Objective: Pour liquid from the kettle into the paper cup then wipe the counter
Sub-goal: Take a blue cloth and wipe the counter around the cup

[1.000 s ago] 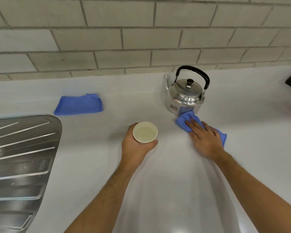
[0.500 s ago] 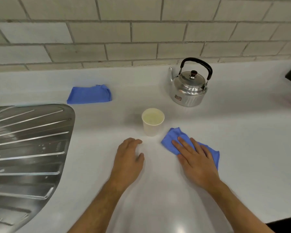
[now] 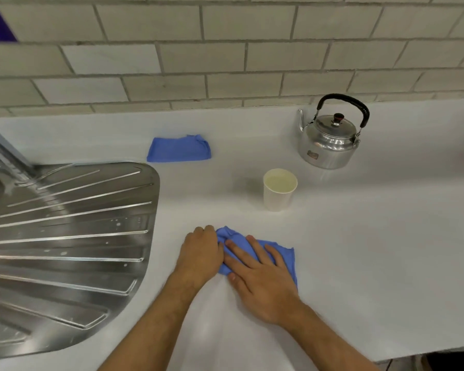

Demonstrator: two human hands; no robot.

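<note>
A white paper cup [image 3: 279, 195] with liquid in it stands upright on the white counter [image 3: 386, 236]. Behind it to the right sits the steel kettle [image 3: 327, 141], its black handle up and its spout pointing left. In front of the cup lies a blue cloth [image 3: 284, 257]. My right hand [image 3: 263, 279] presses flat on the cloth with fingers spread. My left hand [image 3: 201, 254] is curled at the cloth's left edge, with its fingertips on the bunched fabric. Most of the cloth is hidden under my hands.
A second, folded blue cloth [image 3: 178, 149] lies near the tiled wall, left of the cup. A steel ribbed drainboard [image 3: 65, 226] fills the left side, its curved edge close to my left forearm. The counter's front edge runs at the lower right.
My right hand slid the cloth from beside the kettle toward me and to the left. My left hand let go of the cup and came to the cloth's left edge.
</note>
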